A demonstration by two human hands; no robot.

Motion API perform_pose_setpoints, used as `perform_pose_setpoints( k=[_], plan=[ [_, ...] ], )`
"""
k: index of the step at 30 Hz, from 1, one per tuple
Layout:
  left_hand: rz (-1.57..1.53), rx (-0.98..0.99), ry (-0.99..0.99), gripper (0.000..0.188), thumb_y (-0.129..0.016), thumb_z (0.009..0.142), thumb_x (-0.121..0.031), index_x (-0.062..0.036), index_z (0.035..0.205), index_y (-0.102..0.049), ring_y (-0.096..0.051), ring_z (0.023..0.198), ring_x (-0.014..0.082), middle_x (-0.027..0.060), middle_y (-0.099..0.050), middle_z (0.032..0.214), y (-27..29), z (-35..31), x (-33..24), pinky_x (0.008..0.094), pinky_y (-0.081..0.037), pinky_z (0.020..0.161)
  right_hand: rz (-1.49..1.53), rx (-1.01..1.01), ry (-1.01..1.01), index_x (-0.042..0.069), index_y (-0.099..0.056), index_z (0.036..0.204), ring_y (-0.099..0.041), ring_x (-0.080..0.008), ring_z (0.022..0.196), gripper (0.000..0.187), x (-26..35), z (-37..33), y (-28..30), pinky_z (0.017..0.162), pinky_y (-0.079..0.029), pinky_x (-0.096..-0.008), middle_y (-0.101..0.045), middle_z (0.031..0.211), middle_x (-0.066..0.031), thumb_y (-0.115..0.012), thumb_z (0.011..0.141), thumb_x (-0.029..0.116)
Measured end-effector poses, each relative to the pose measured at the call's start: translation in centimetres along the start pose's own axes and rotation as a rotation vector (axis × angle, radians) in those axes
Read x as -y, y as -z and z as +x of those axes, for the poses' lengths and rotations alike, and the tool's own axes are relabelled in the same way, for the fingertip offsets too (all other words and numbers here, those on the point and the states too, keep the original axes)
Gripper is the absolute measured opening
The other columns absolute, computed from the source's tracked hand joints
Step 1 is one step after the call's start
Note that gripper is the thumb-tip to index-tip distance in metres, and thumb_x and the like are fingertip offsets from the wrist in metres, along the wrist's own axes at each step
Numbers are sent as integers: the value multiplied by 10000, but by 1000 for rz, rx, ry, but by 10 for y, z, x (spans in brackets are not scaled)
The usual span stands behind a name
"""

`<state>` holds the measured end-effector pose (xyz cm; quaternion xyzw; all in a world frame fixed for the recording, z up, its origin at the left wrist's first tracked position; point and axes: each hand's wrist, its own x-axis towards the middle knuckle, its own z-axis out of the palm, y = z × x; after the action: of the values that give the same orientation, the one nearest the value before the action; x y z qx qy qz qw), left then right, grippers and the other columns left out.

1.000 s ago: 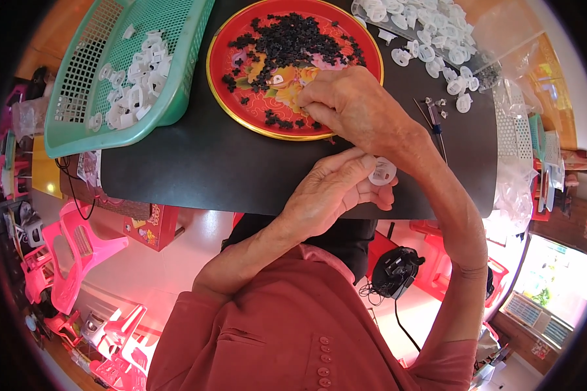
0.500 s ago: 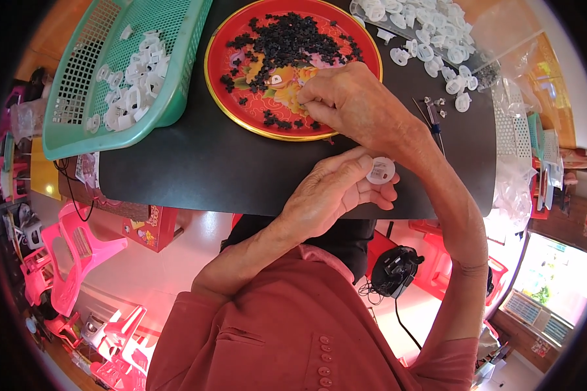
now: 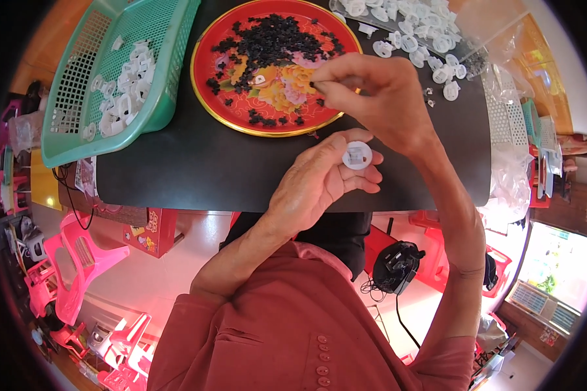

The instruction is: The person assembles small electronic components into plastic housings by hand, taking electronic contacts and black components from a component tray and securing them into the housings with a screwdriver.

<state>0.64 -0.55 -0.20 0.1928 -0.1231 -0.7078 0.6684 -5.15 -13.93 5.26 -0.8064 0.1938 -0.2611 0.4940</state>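
Observation:
My left hand is palm up over the near edge of the black table. Between its thumb and fingers is a round white plastic part with a small dark hole. My right hand is raised above the right side of a red round tray with a gold rim. Its thumb and forefinger pinch a small black piece, whose exact shape is too small to tell. A heap of similar small black pieces covers the far part of the tray's flowered surface.
At the left stands a green plastic basket with several white parts inside. More white parts are heaped at the far right of the black table. Pink chairs and a black device with a cable are below.
My right hand has lifted off the tray with a small black piece in its fingertips. My left hand has turned the white part to face up more. The view has shifted slightly.

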Motion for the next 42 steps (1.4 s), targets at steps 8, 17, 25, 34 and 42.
perform_pose_setpoints(
  k=[8,17,25,34,42],
  plan=[
    [28,-36,-54,356,-321,975,-224,61,1141,-456,-604,925,236,154,-559,1039,-3,1,3,368,-504,832,185,-163,-101,-7,-662,841,-560,-24,660,80,7,-64,1,590,-470,-185,-643,736,-18,-641,764,6],
    [214,-24,6,350,-363,959,-132,104,1214,-405,-603,957,257,177,-551,1072,-2,-3,-3,361,-510,843,275,-232,-119,-16,-652,858,-582,-40,699,79,-2,-81,7,619,-493,-194,-639,756,-18,-618,788,0],
    [201,7,9,357,-371,969,-155,107,1207,-419,-620,914,260,180,-574,1038,-1,-3,-3,344,-534,804,282,-185,-120,-11,-651,847,-566,-36,676,66,1,-88,18,617,-486,-194,-639,741,-12,-630,794,22],
    [126,-9,18,364,-338,977,-170,109,1192,-428,-622,915,273,190,-576,1033,2,-3,-2,364,-527,823,73,-196,-30,18,-655,830,-551,-36,612,77,-6,-88,15,568,-461,-199,-633,702,-14,-653,765,60],
    [238,-12,15,351,-336,967,-138,116,1196,-416,-613,940,283,202,-567,1044,-4,-3,-1,371,-517,840,46,-173,-65,24,-660,820,-529,-32,593,68,-11,-92,18,547,-445,-198,-624,675,-3,-653,768,67]
  ],
)
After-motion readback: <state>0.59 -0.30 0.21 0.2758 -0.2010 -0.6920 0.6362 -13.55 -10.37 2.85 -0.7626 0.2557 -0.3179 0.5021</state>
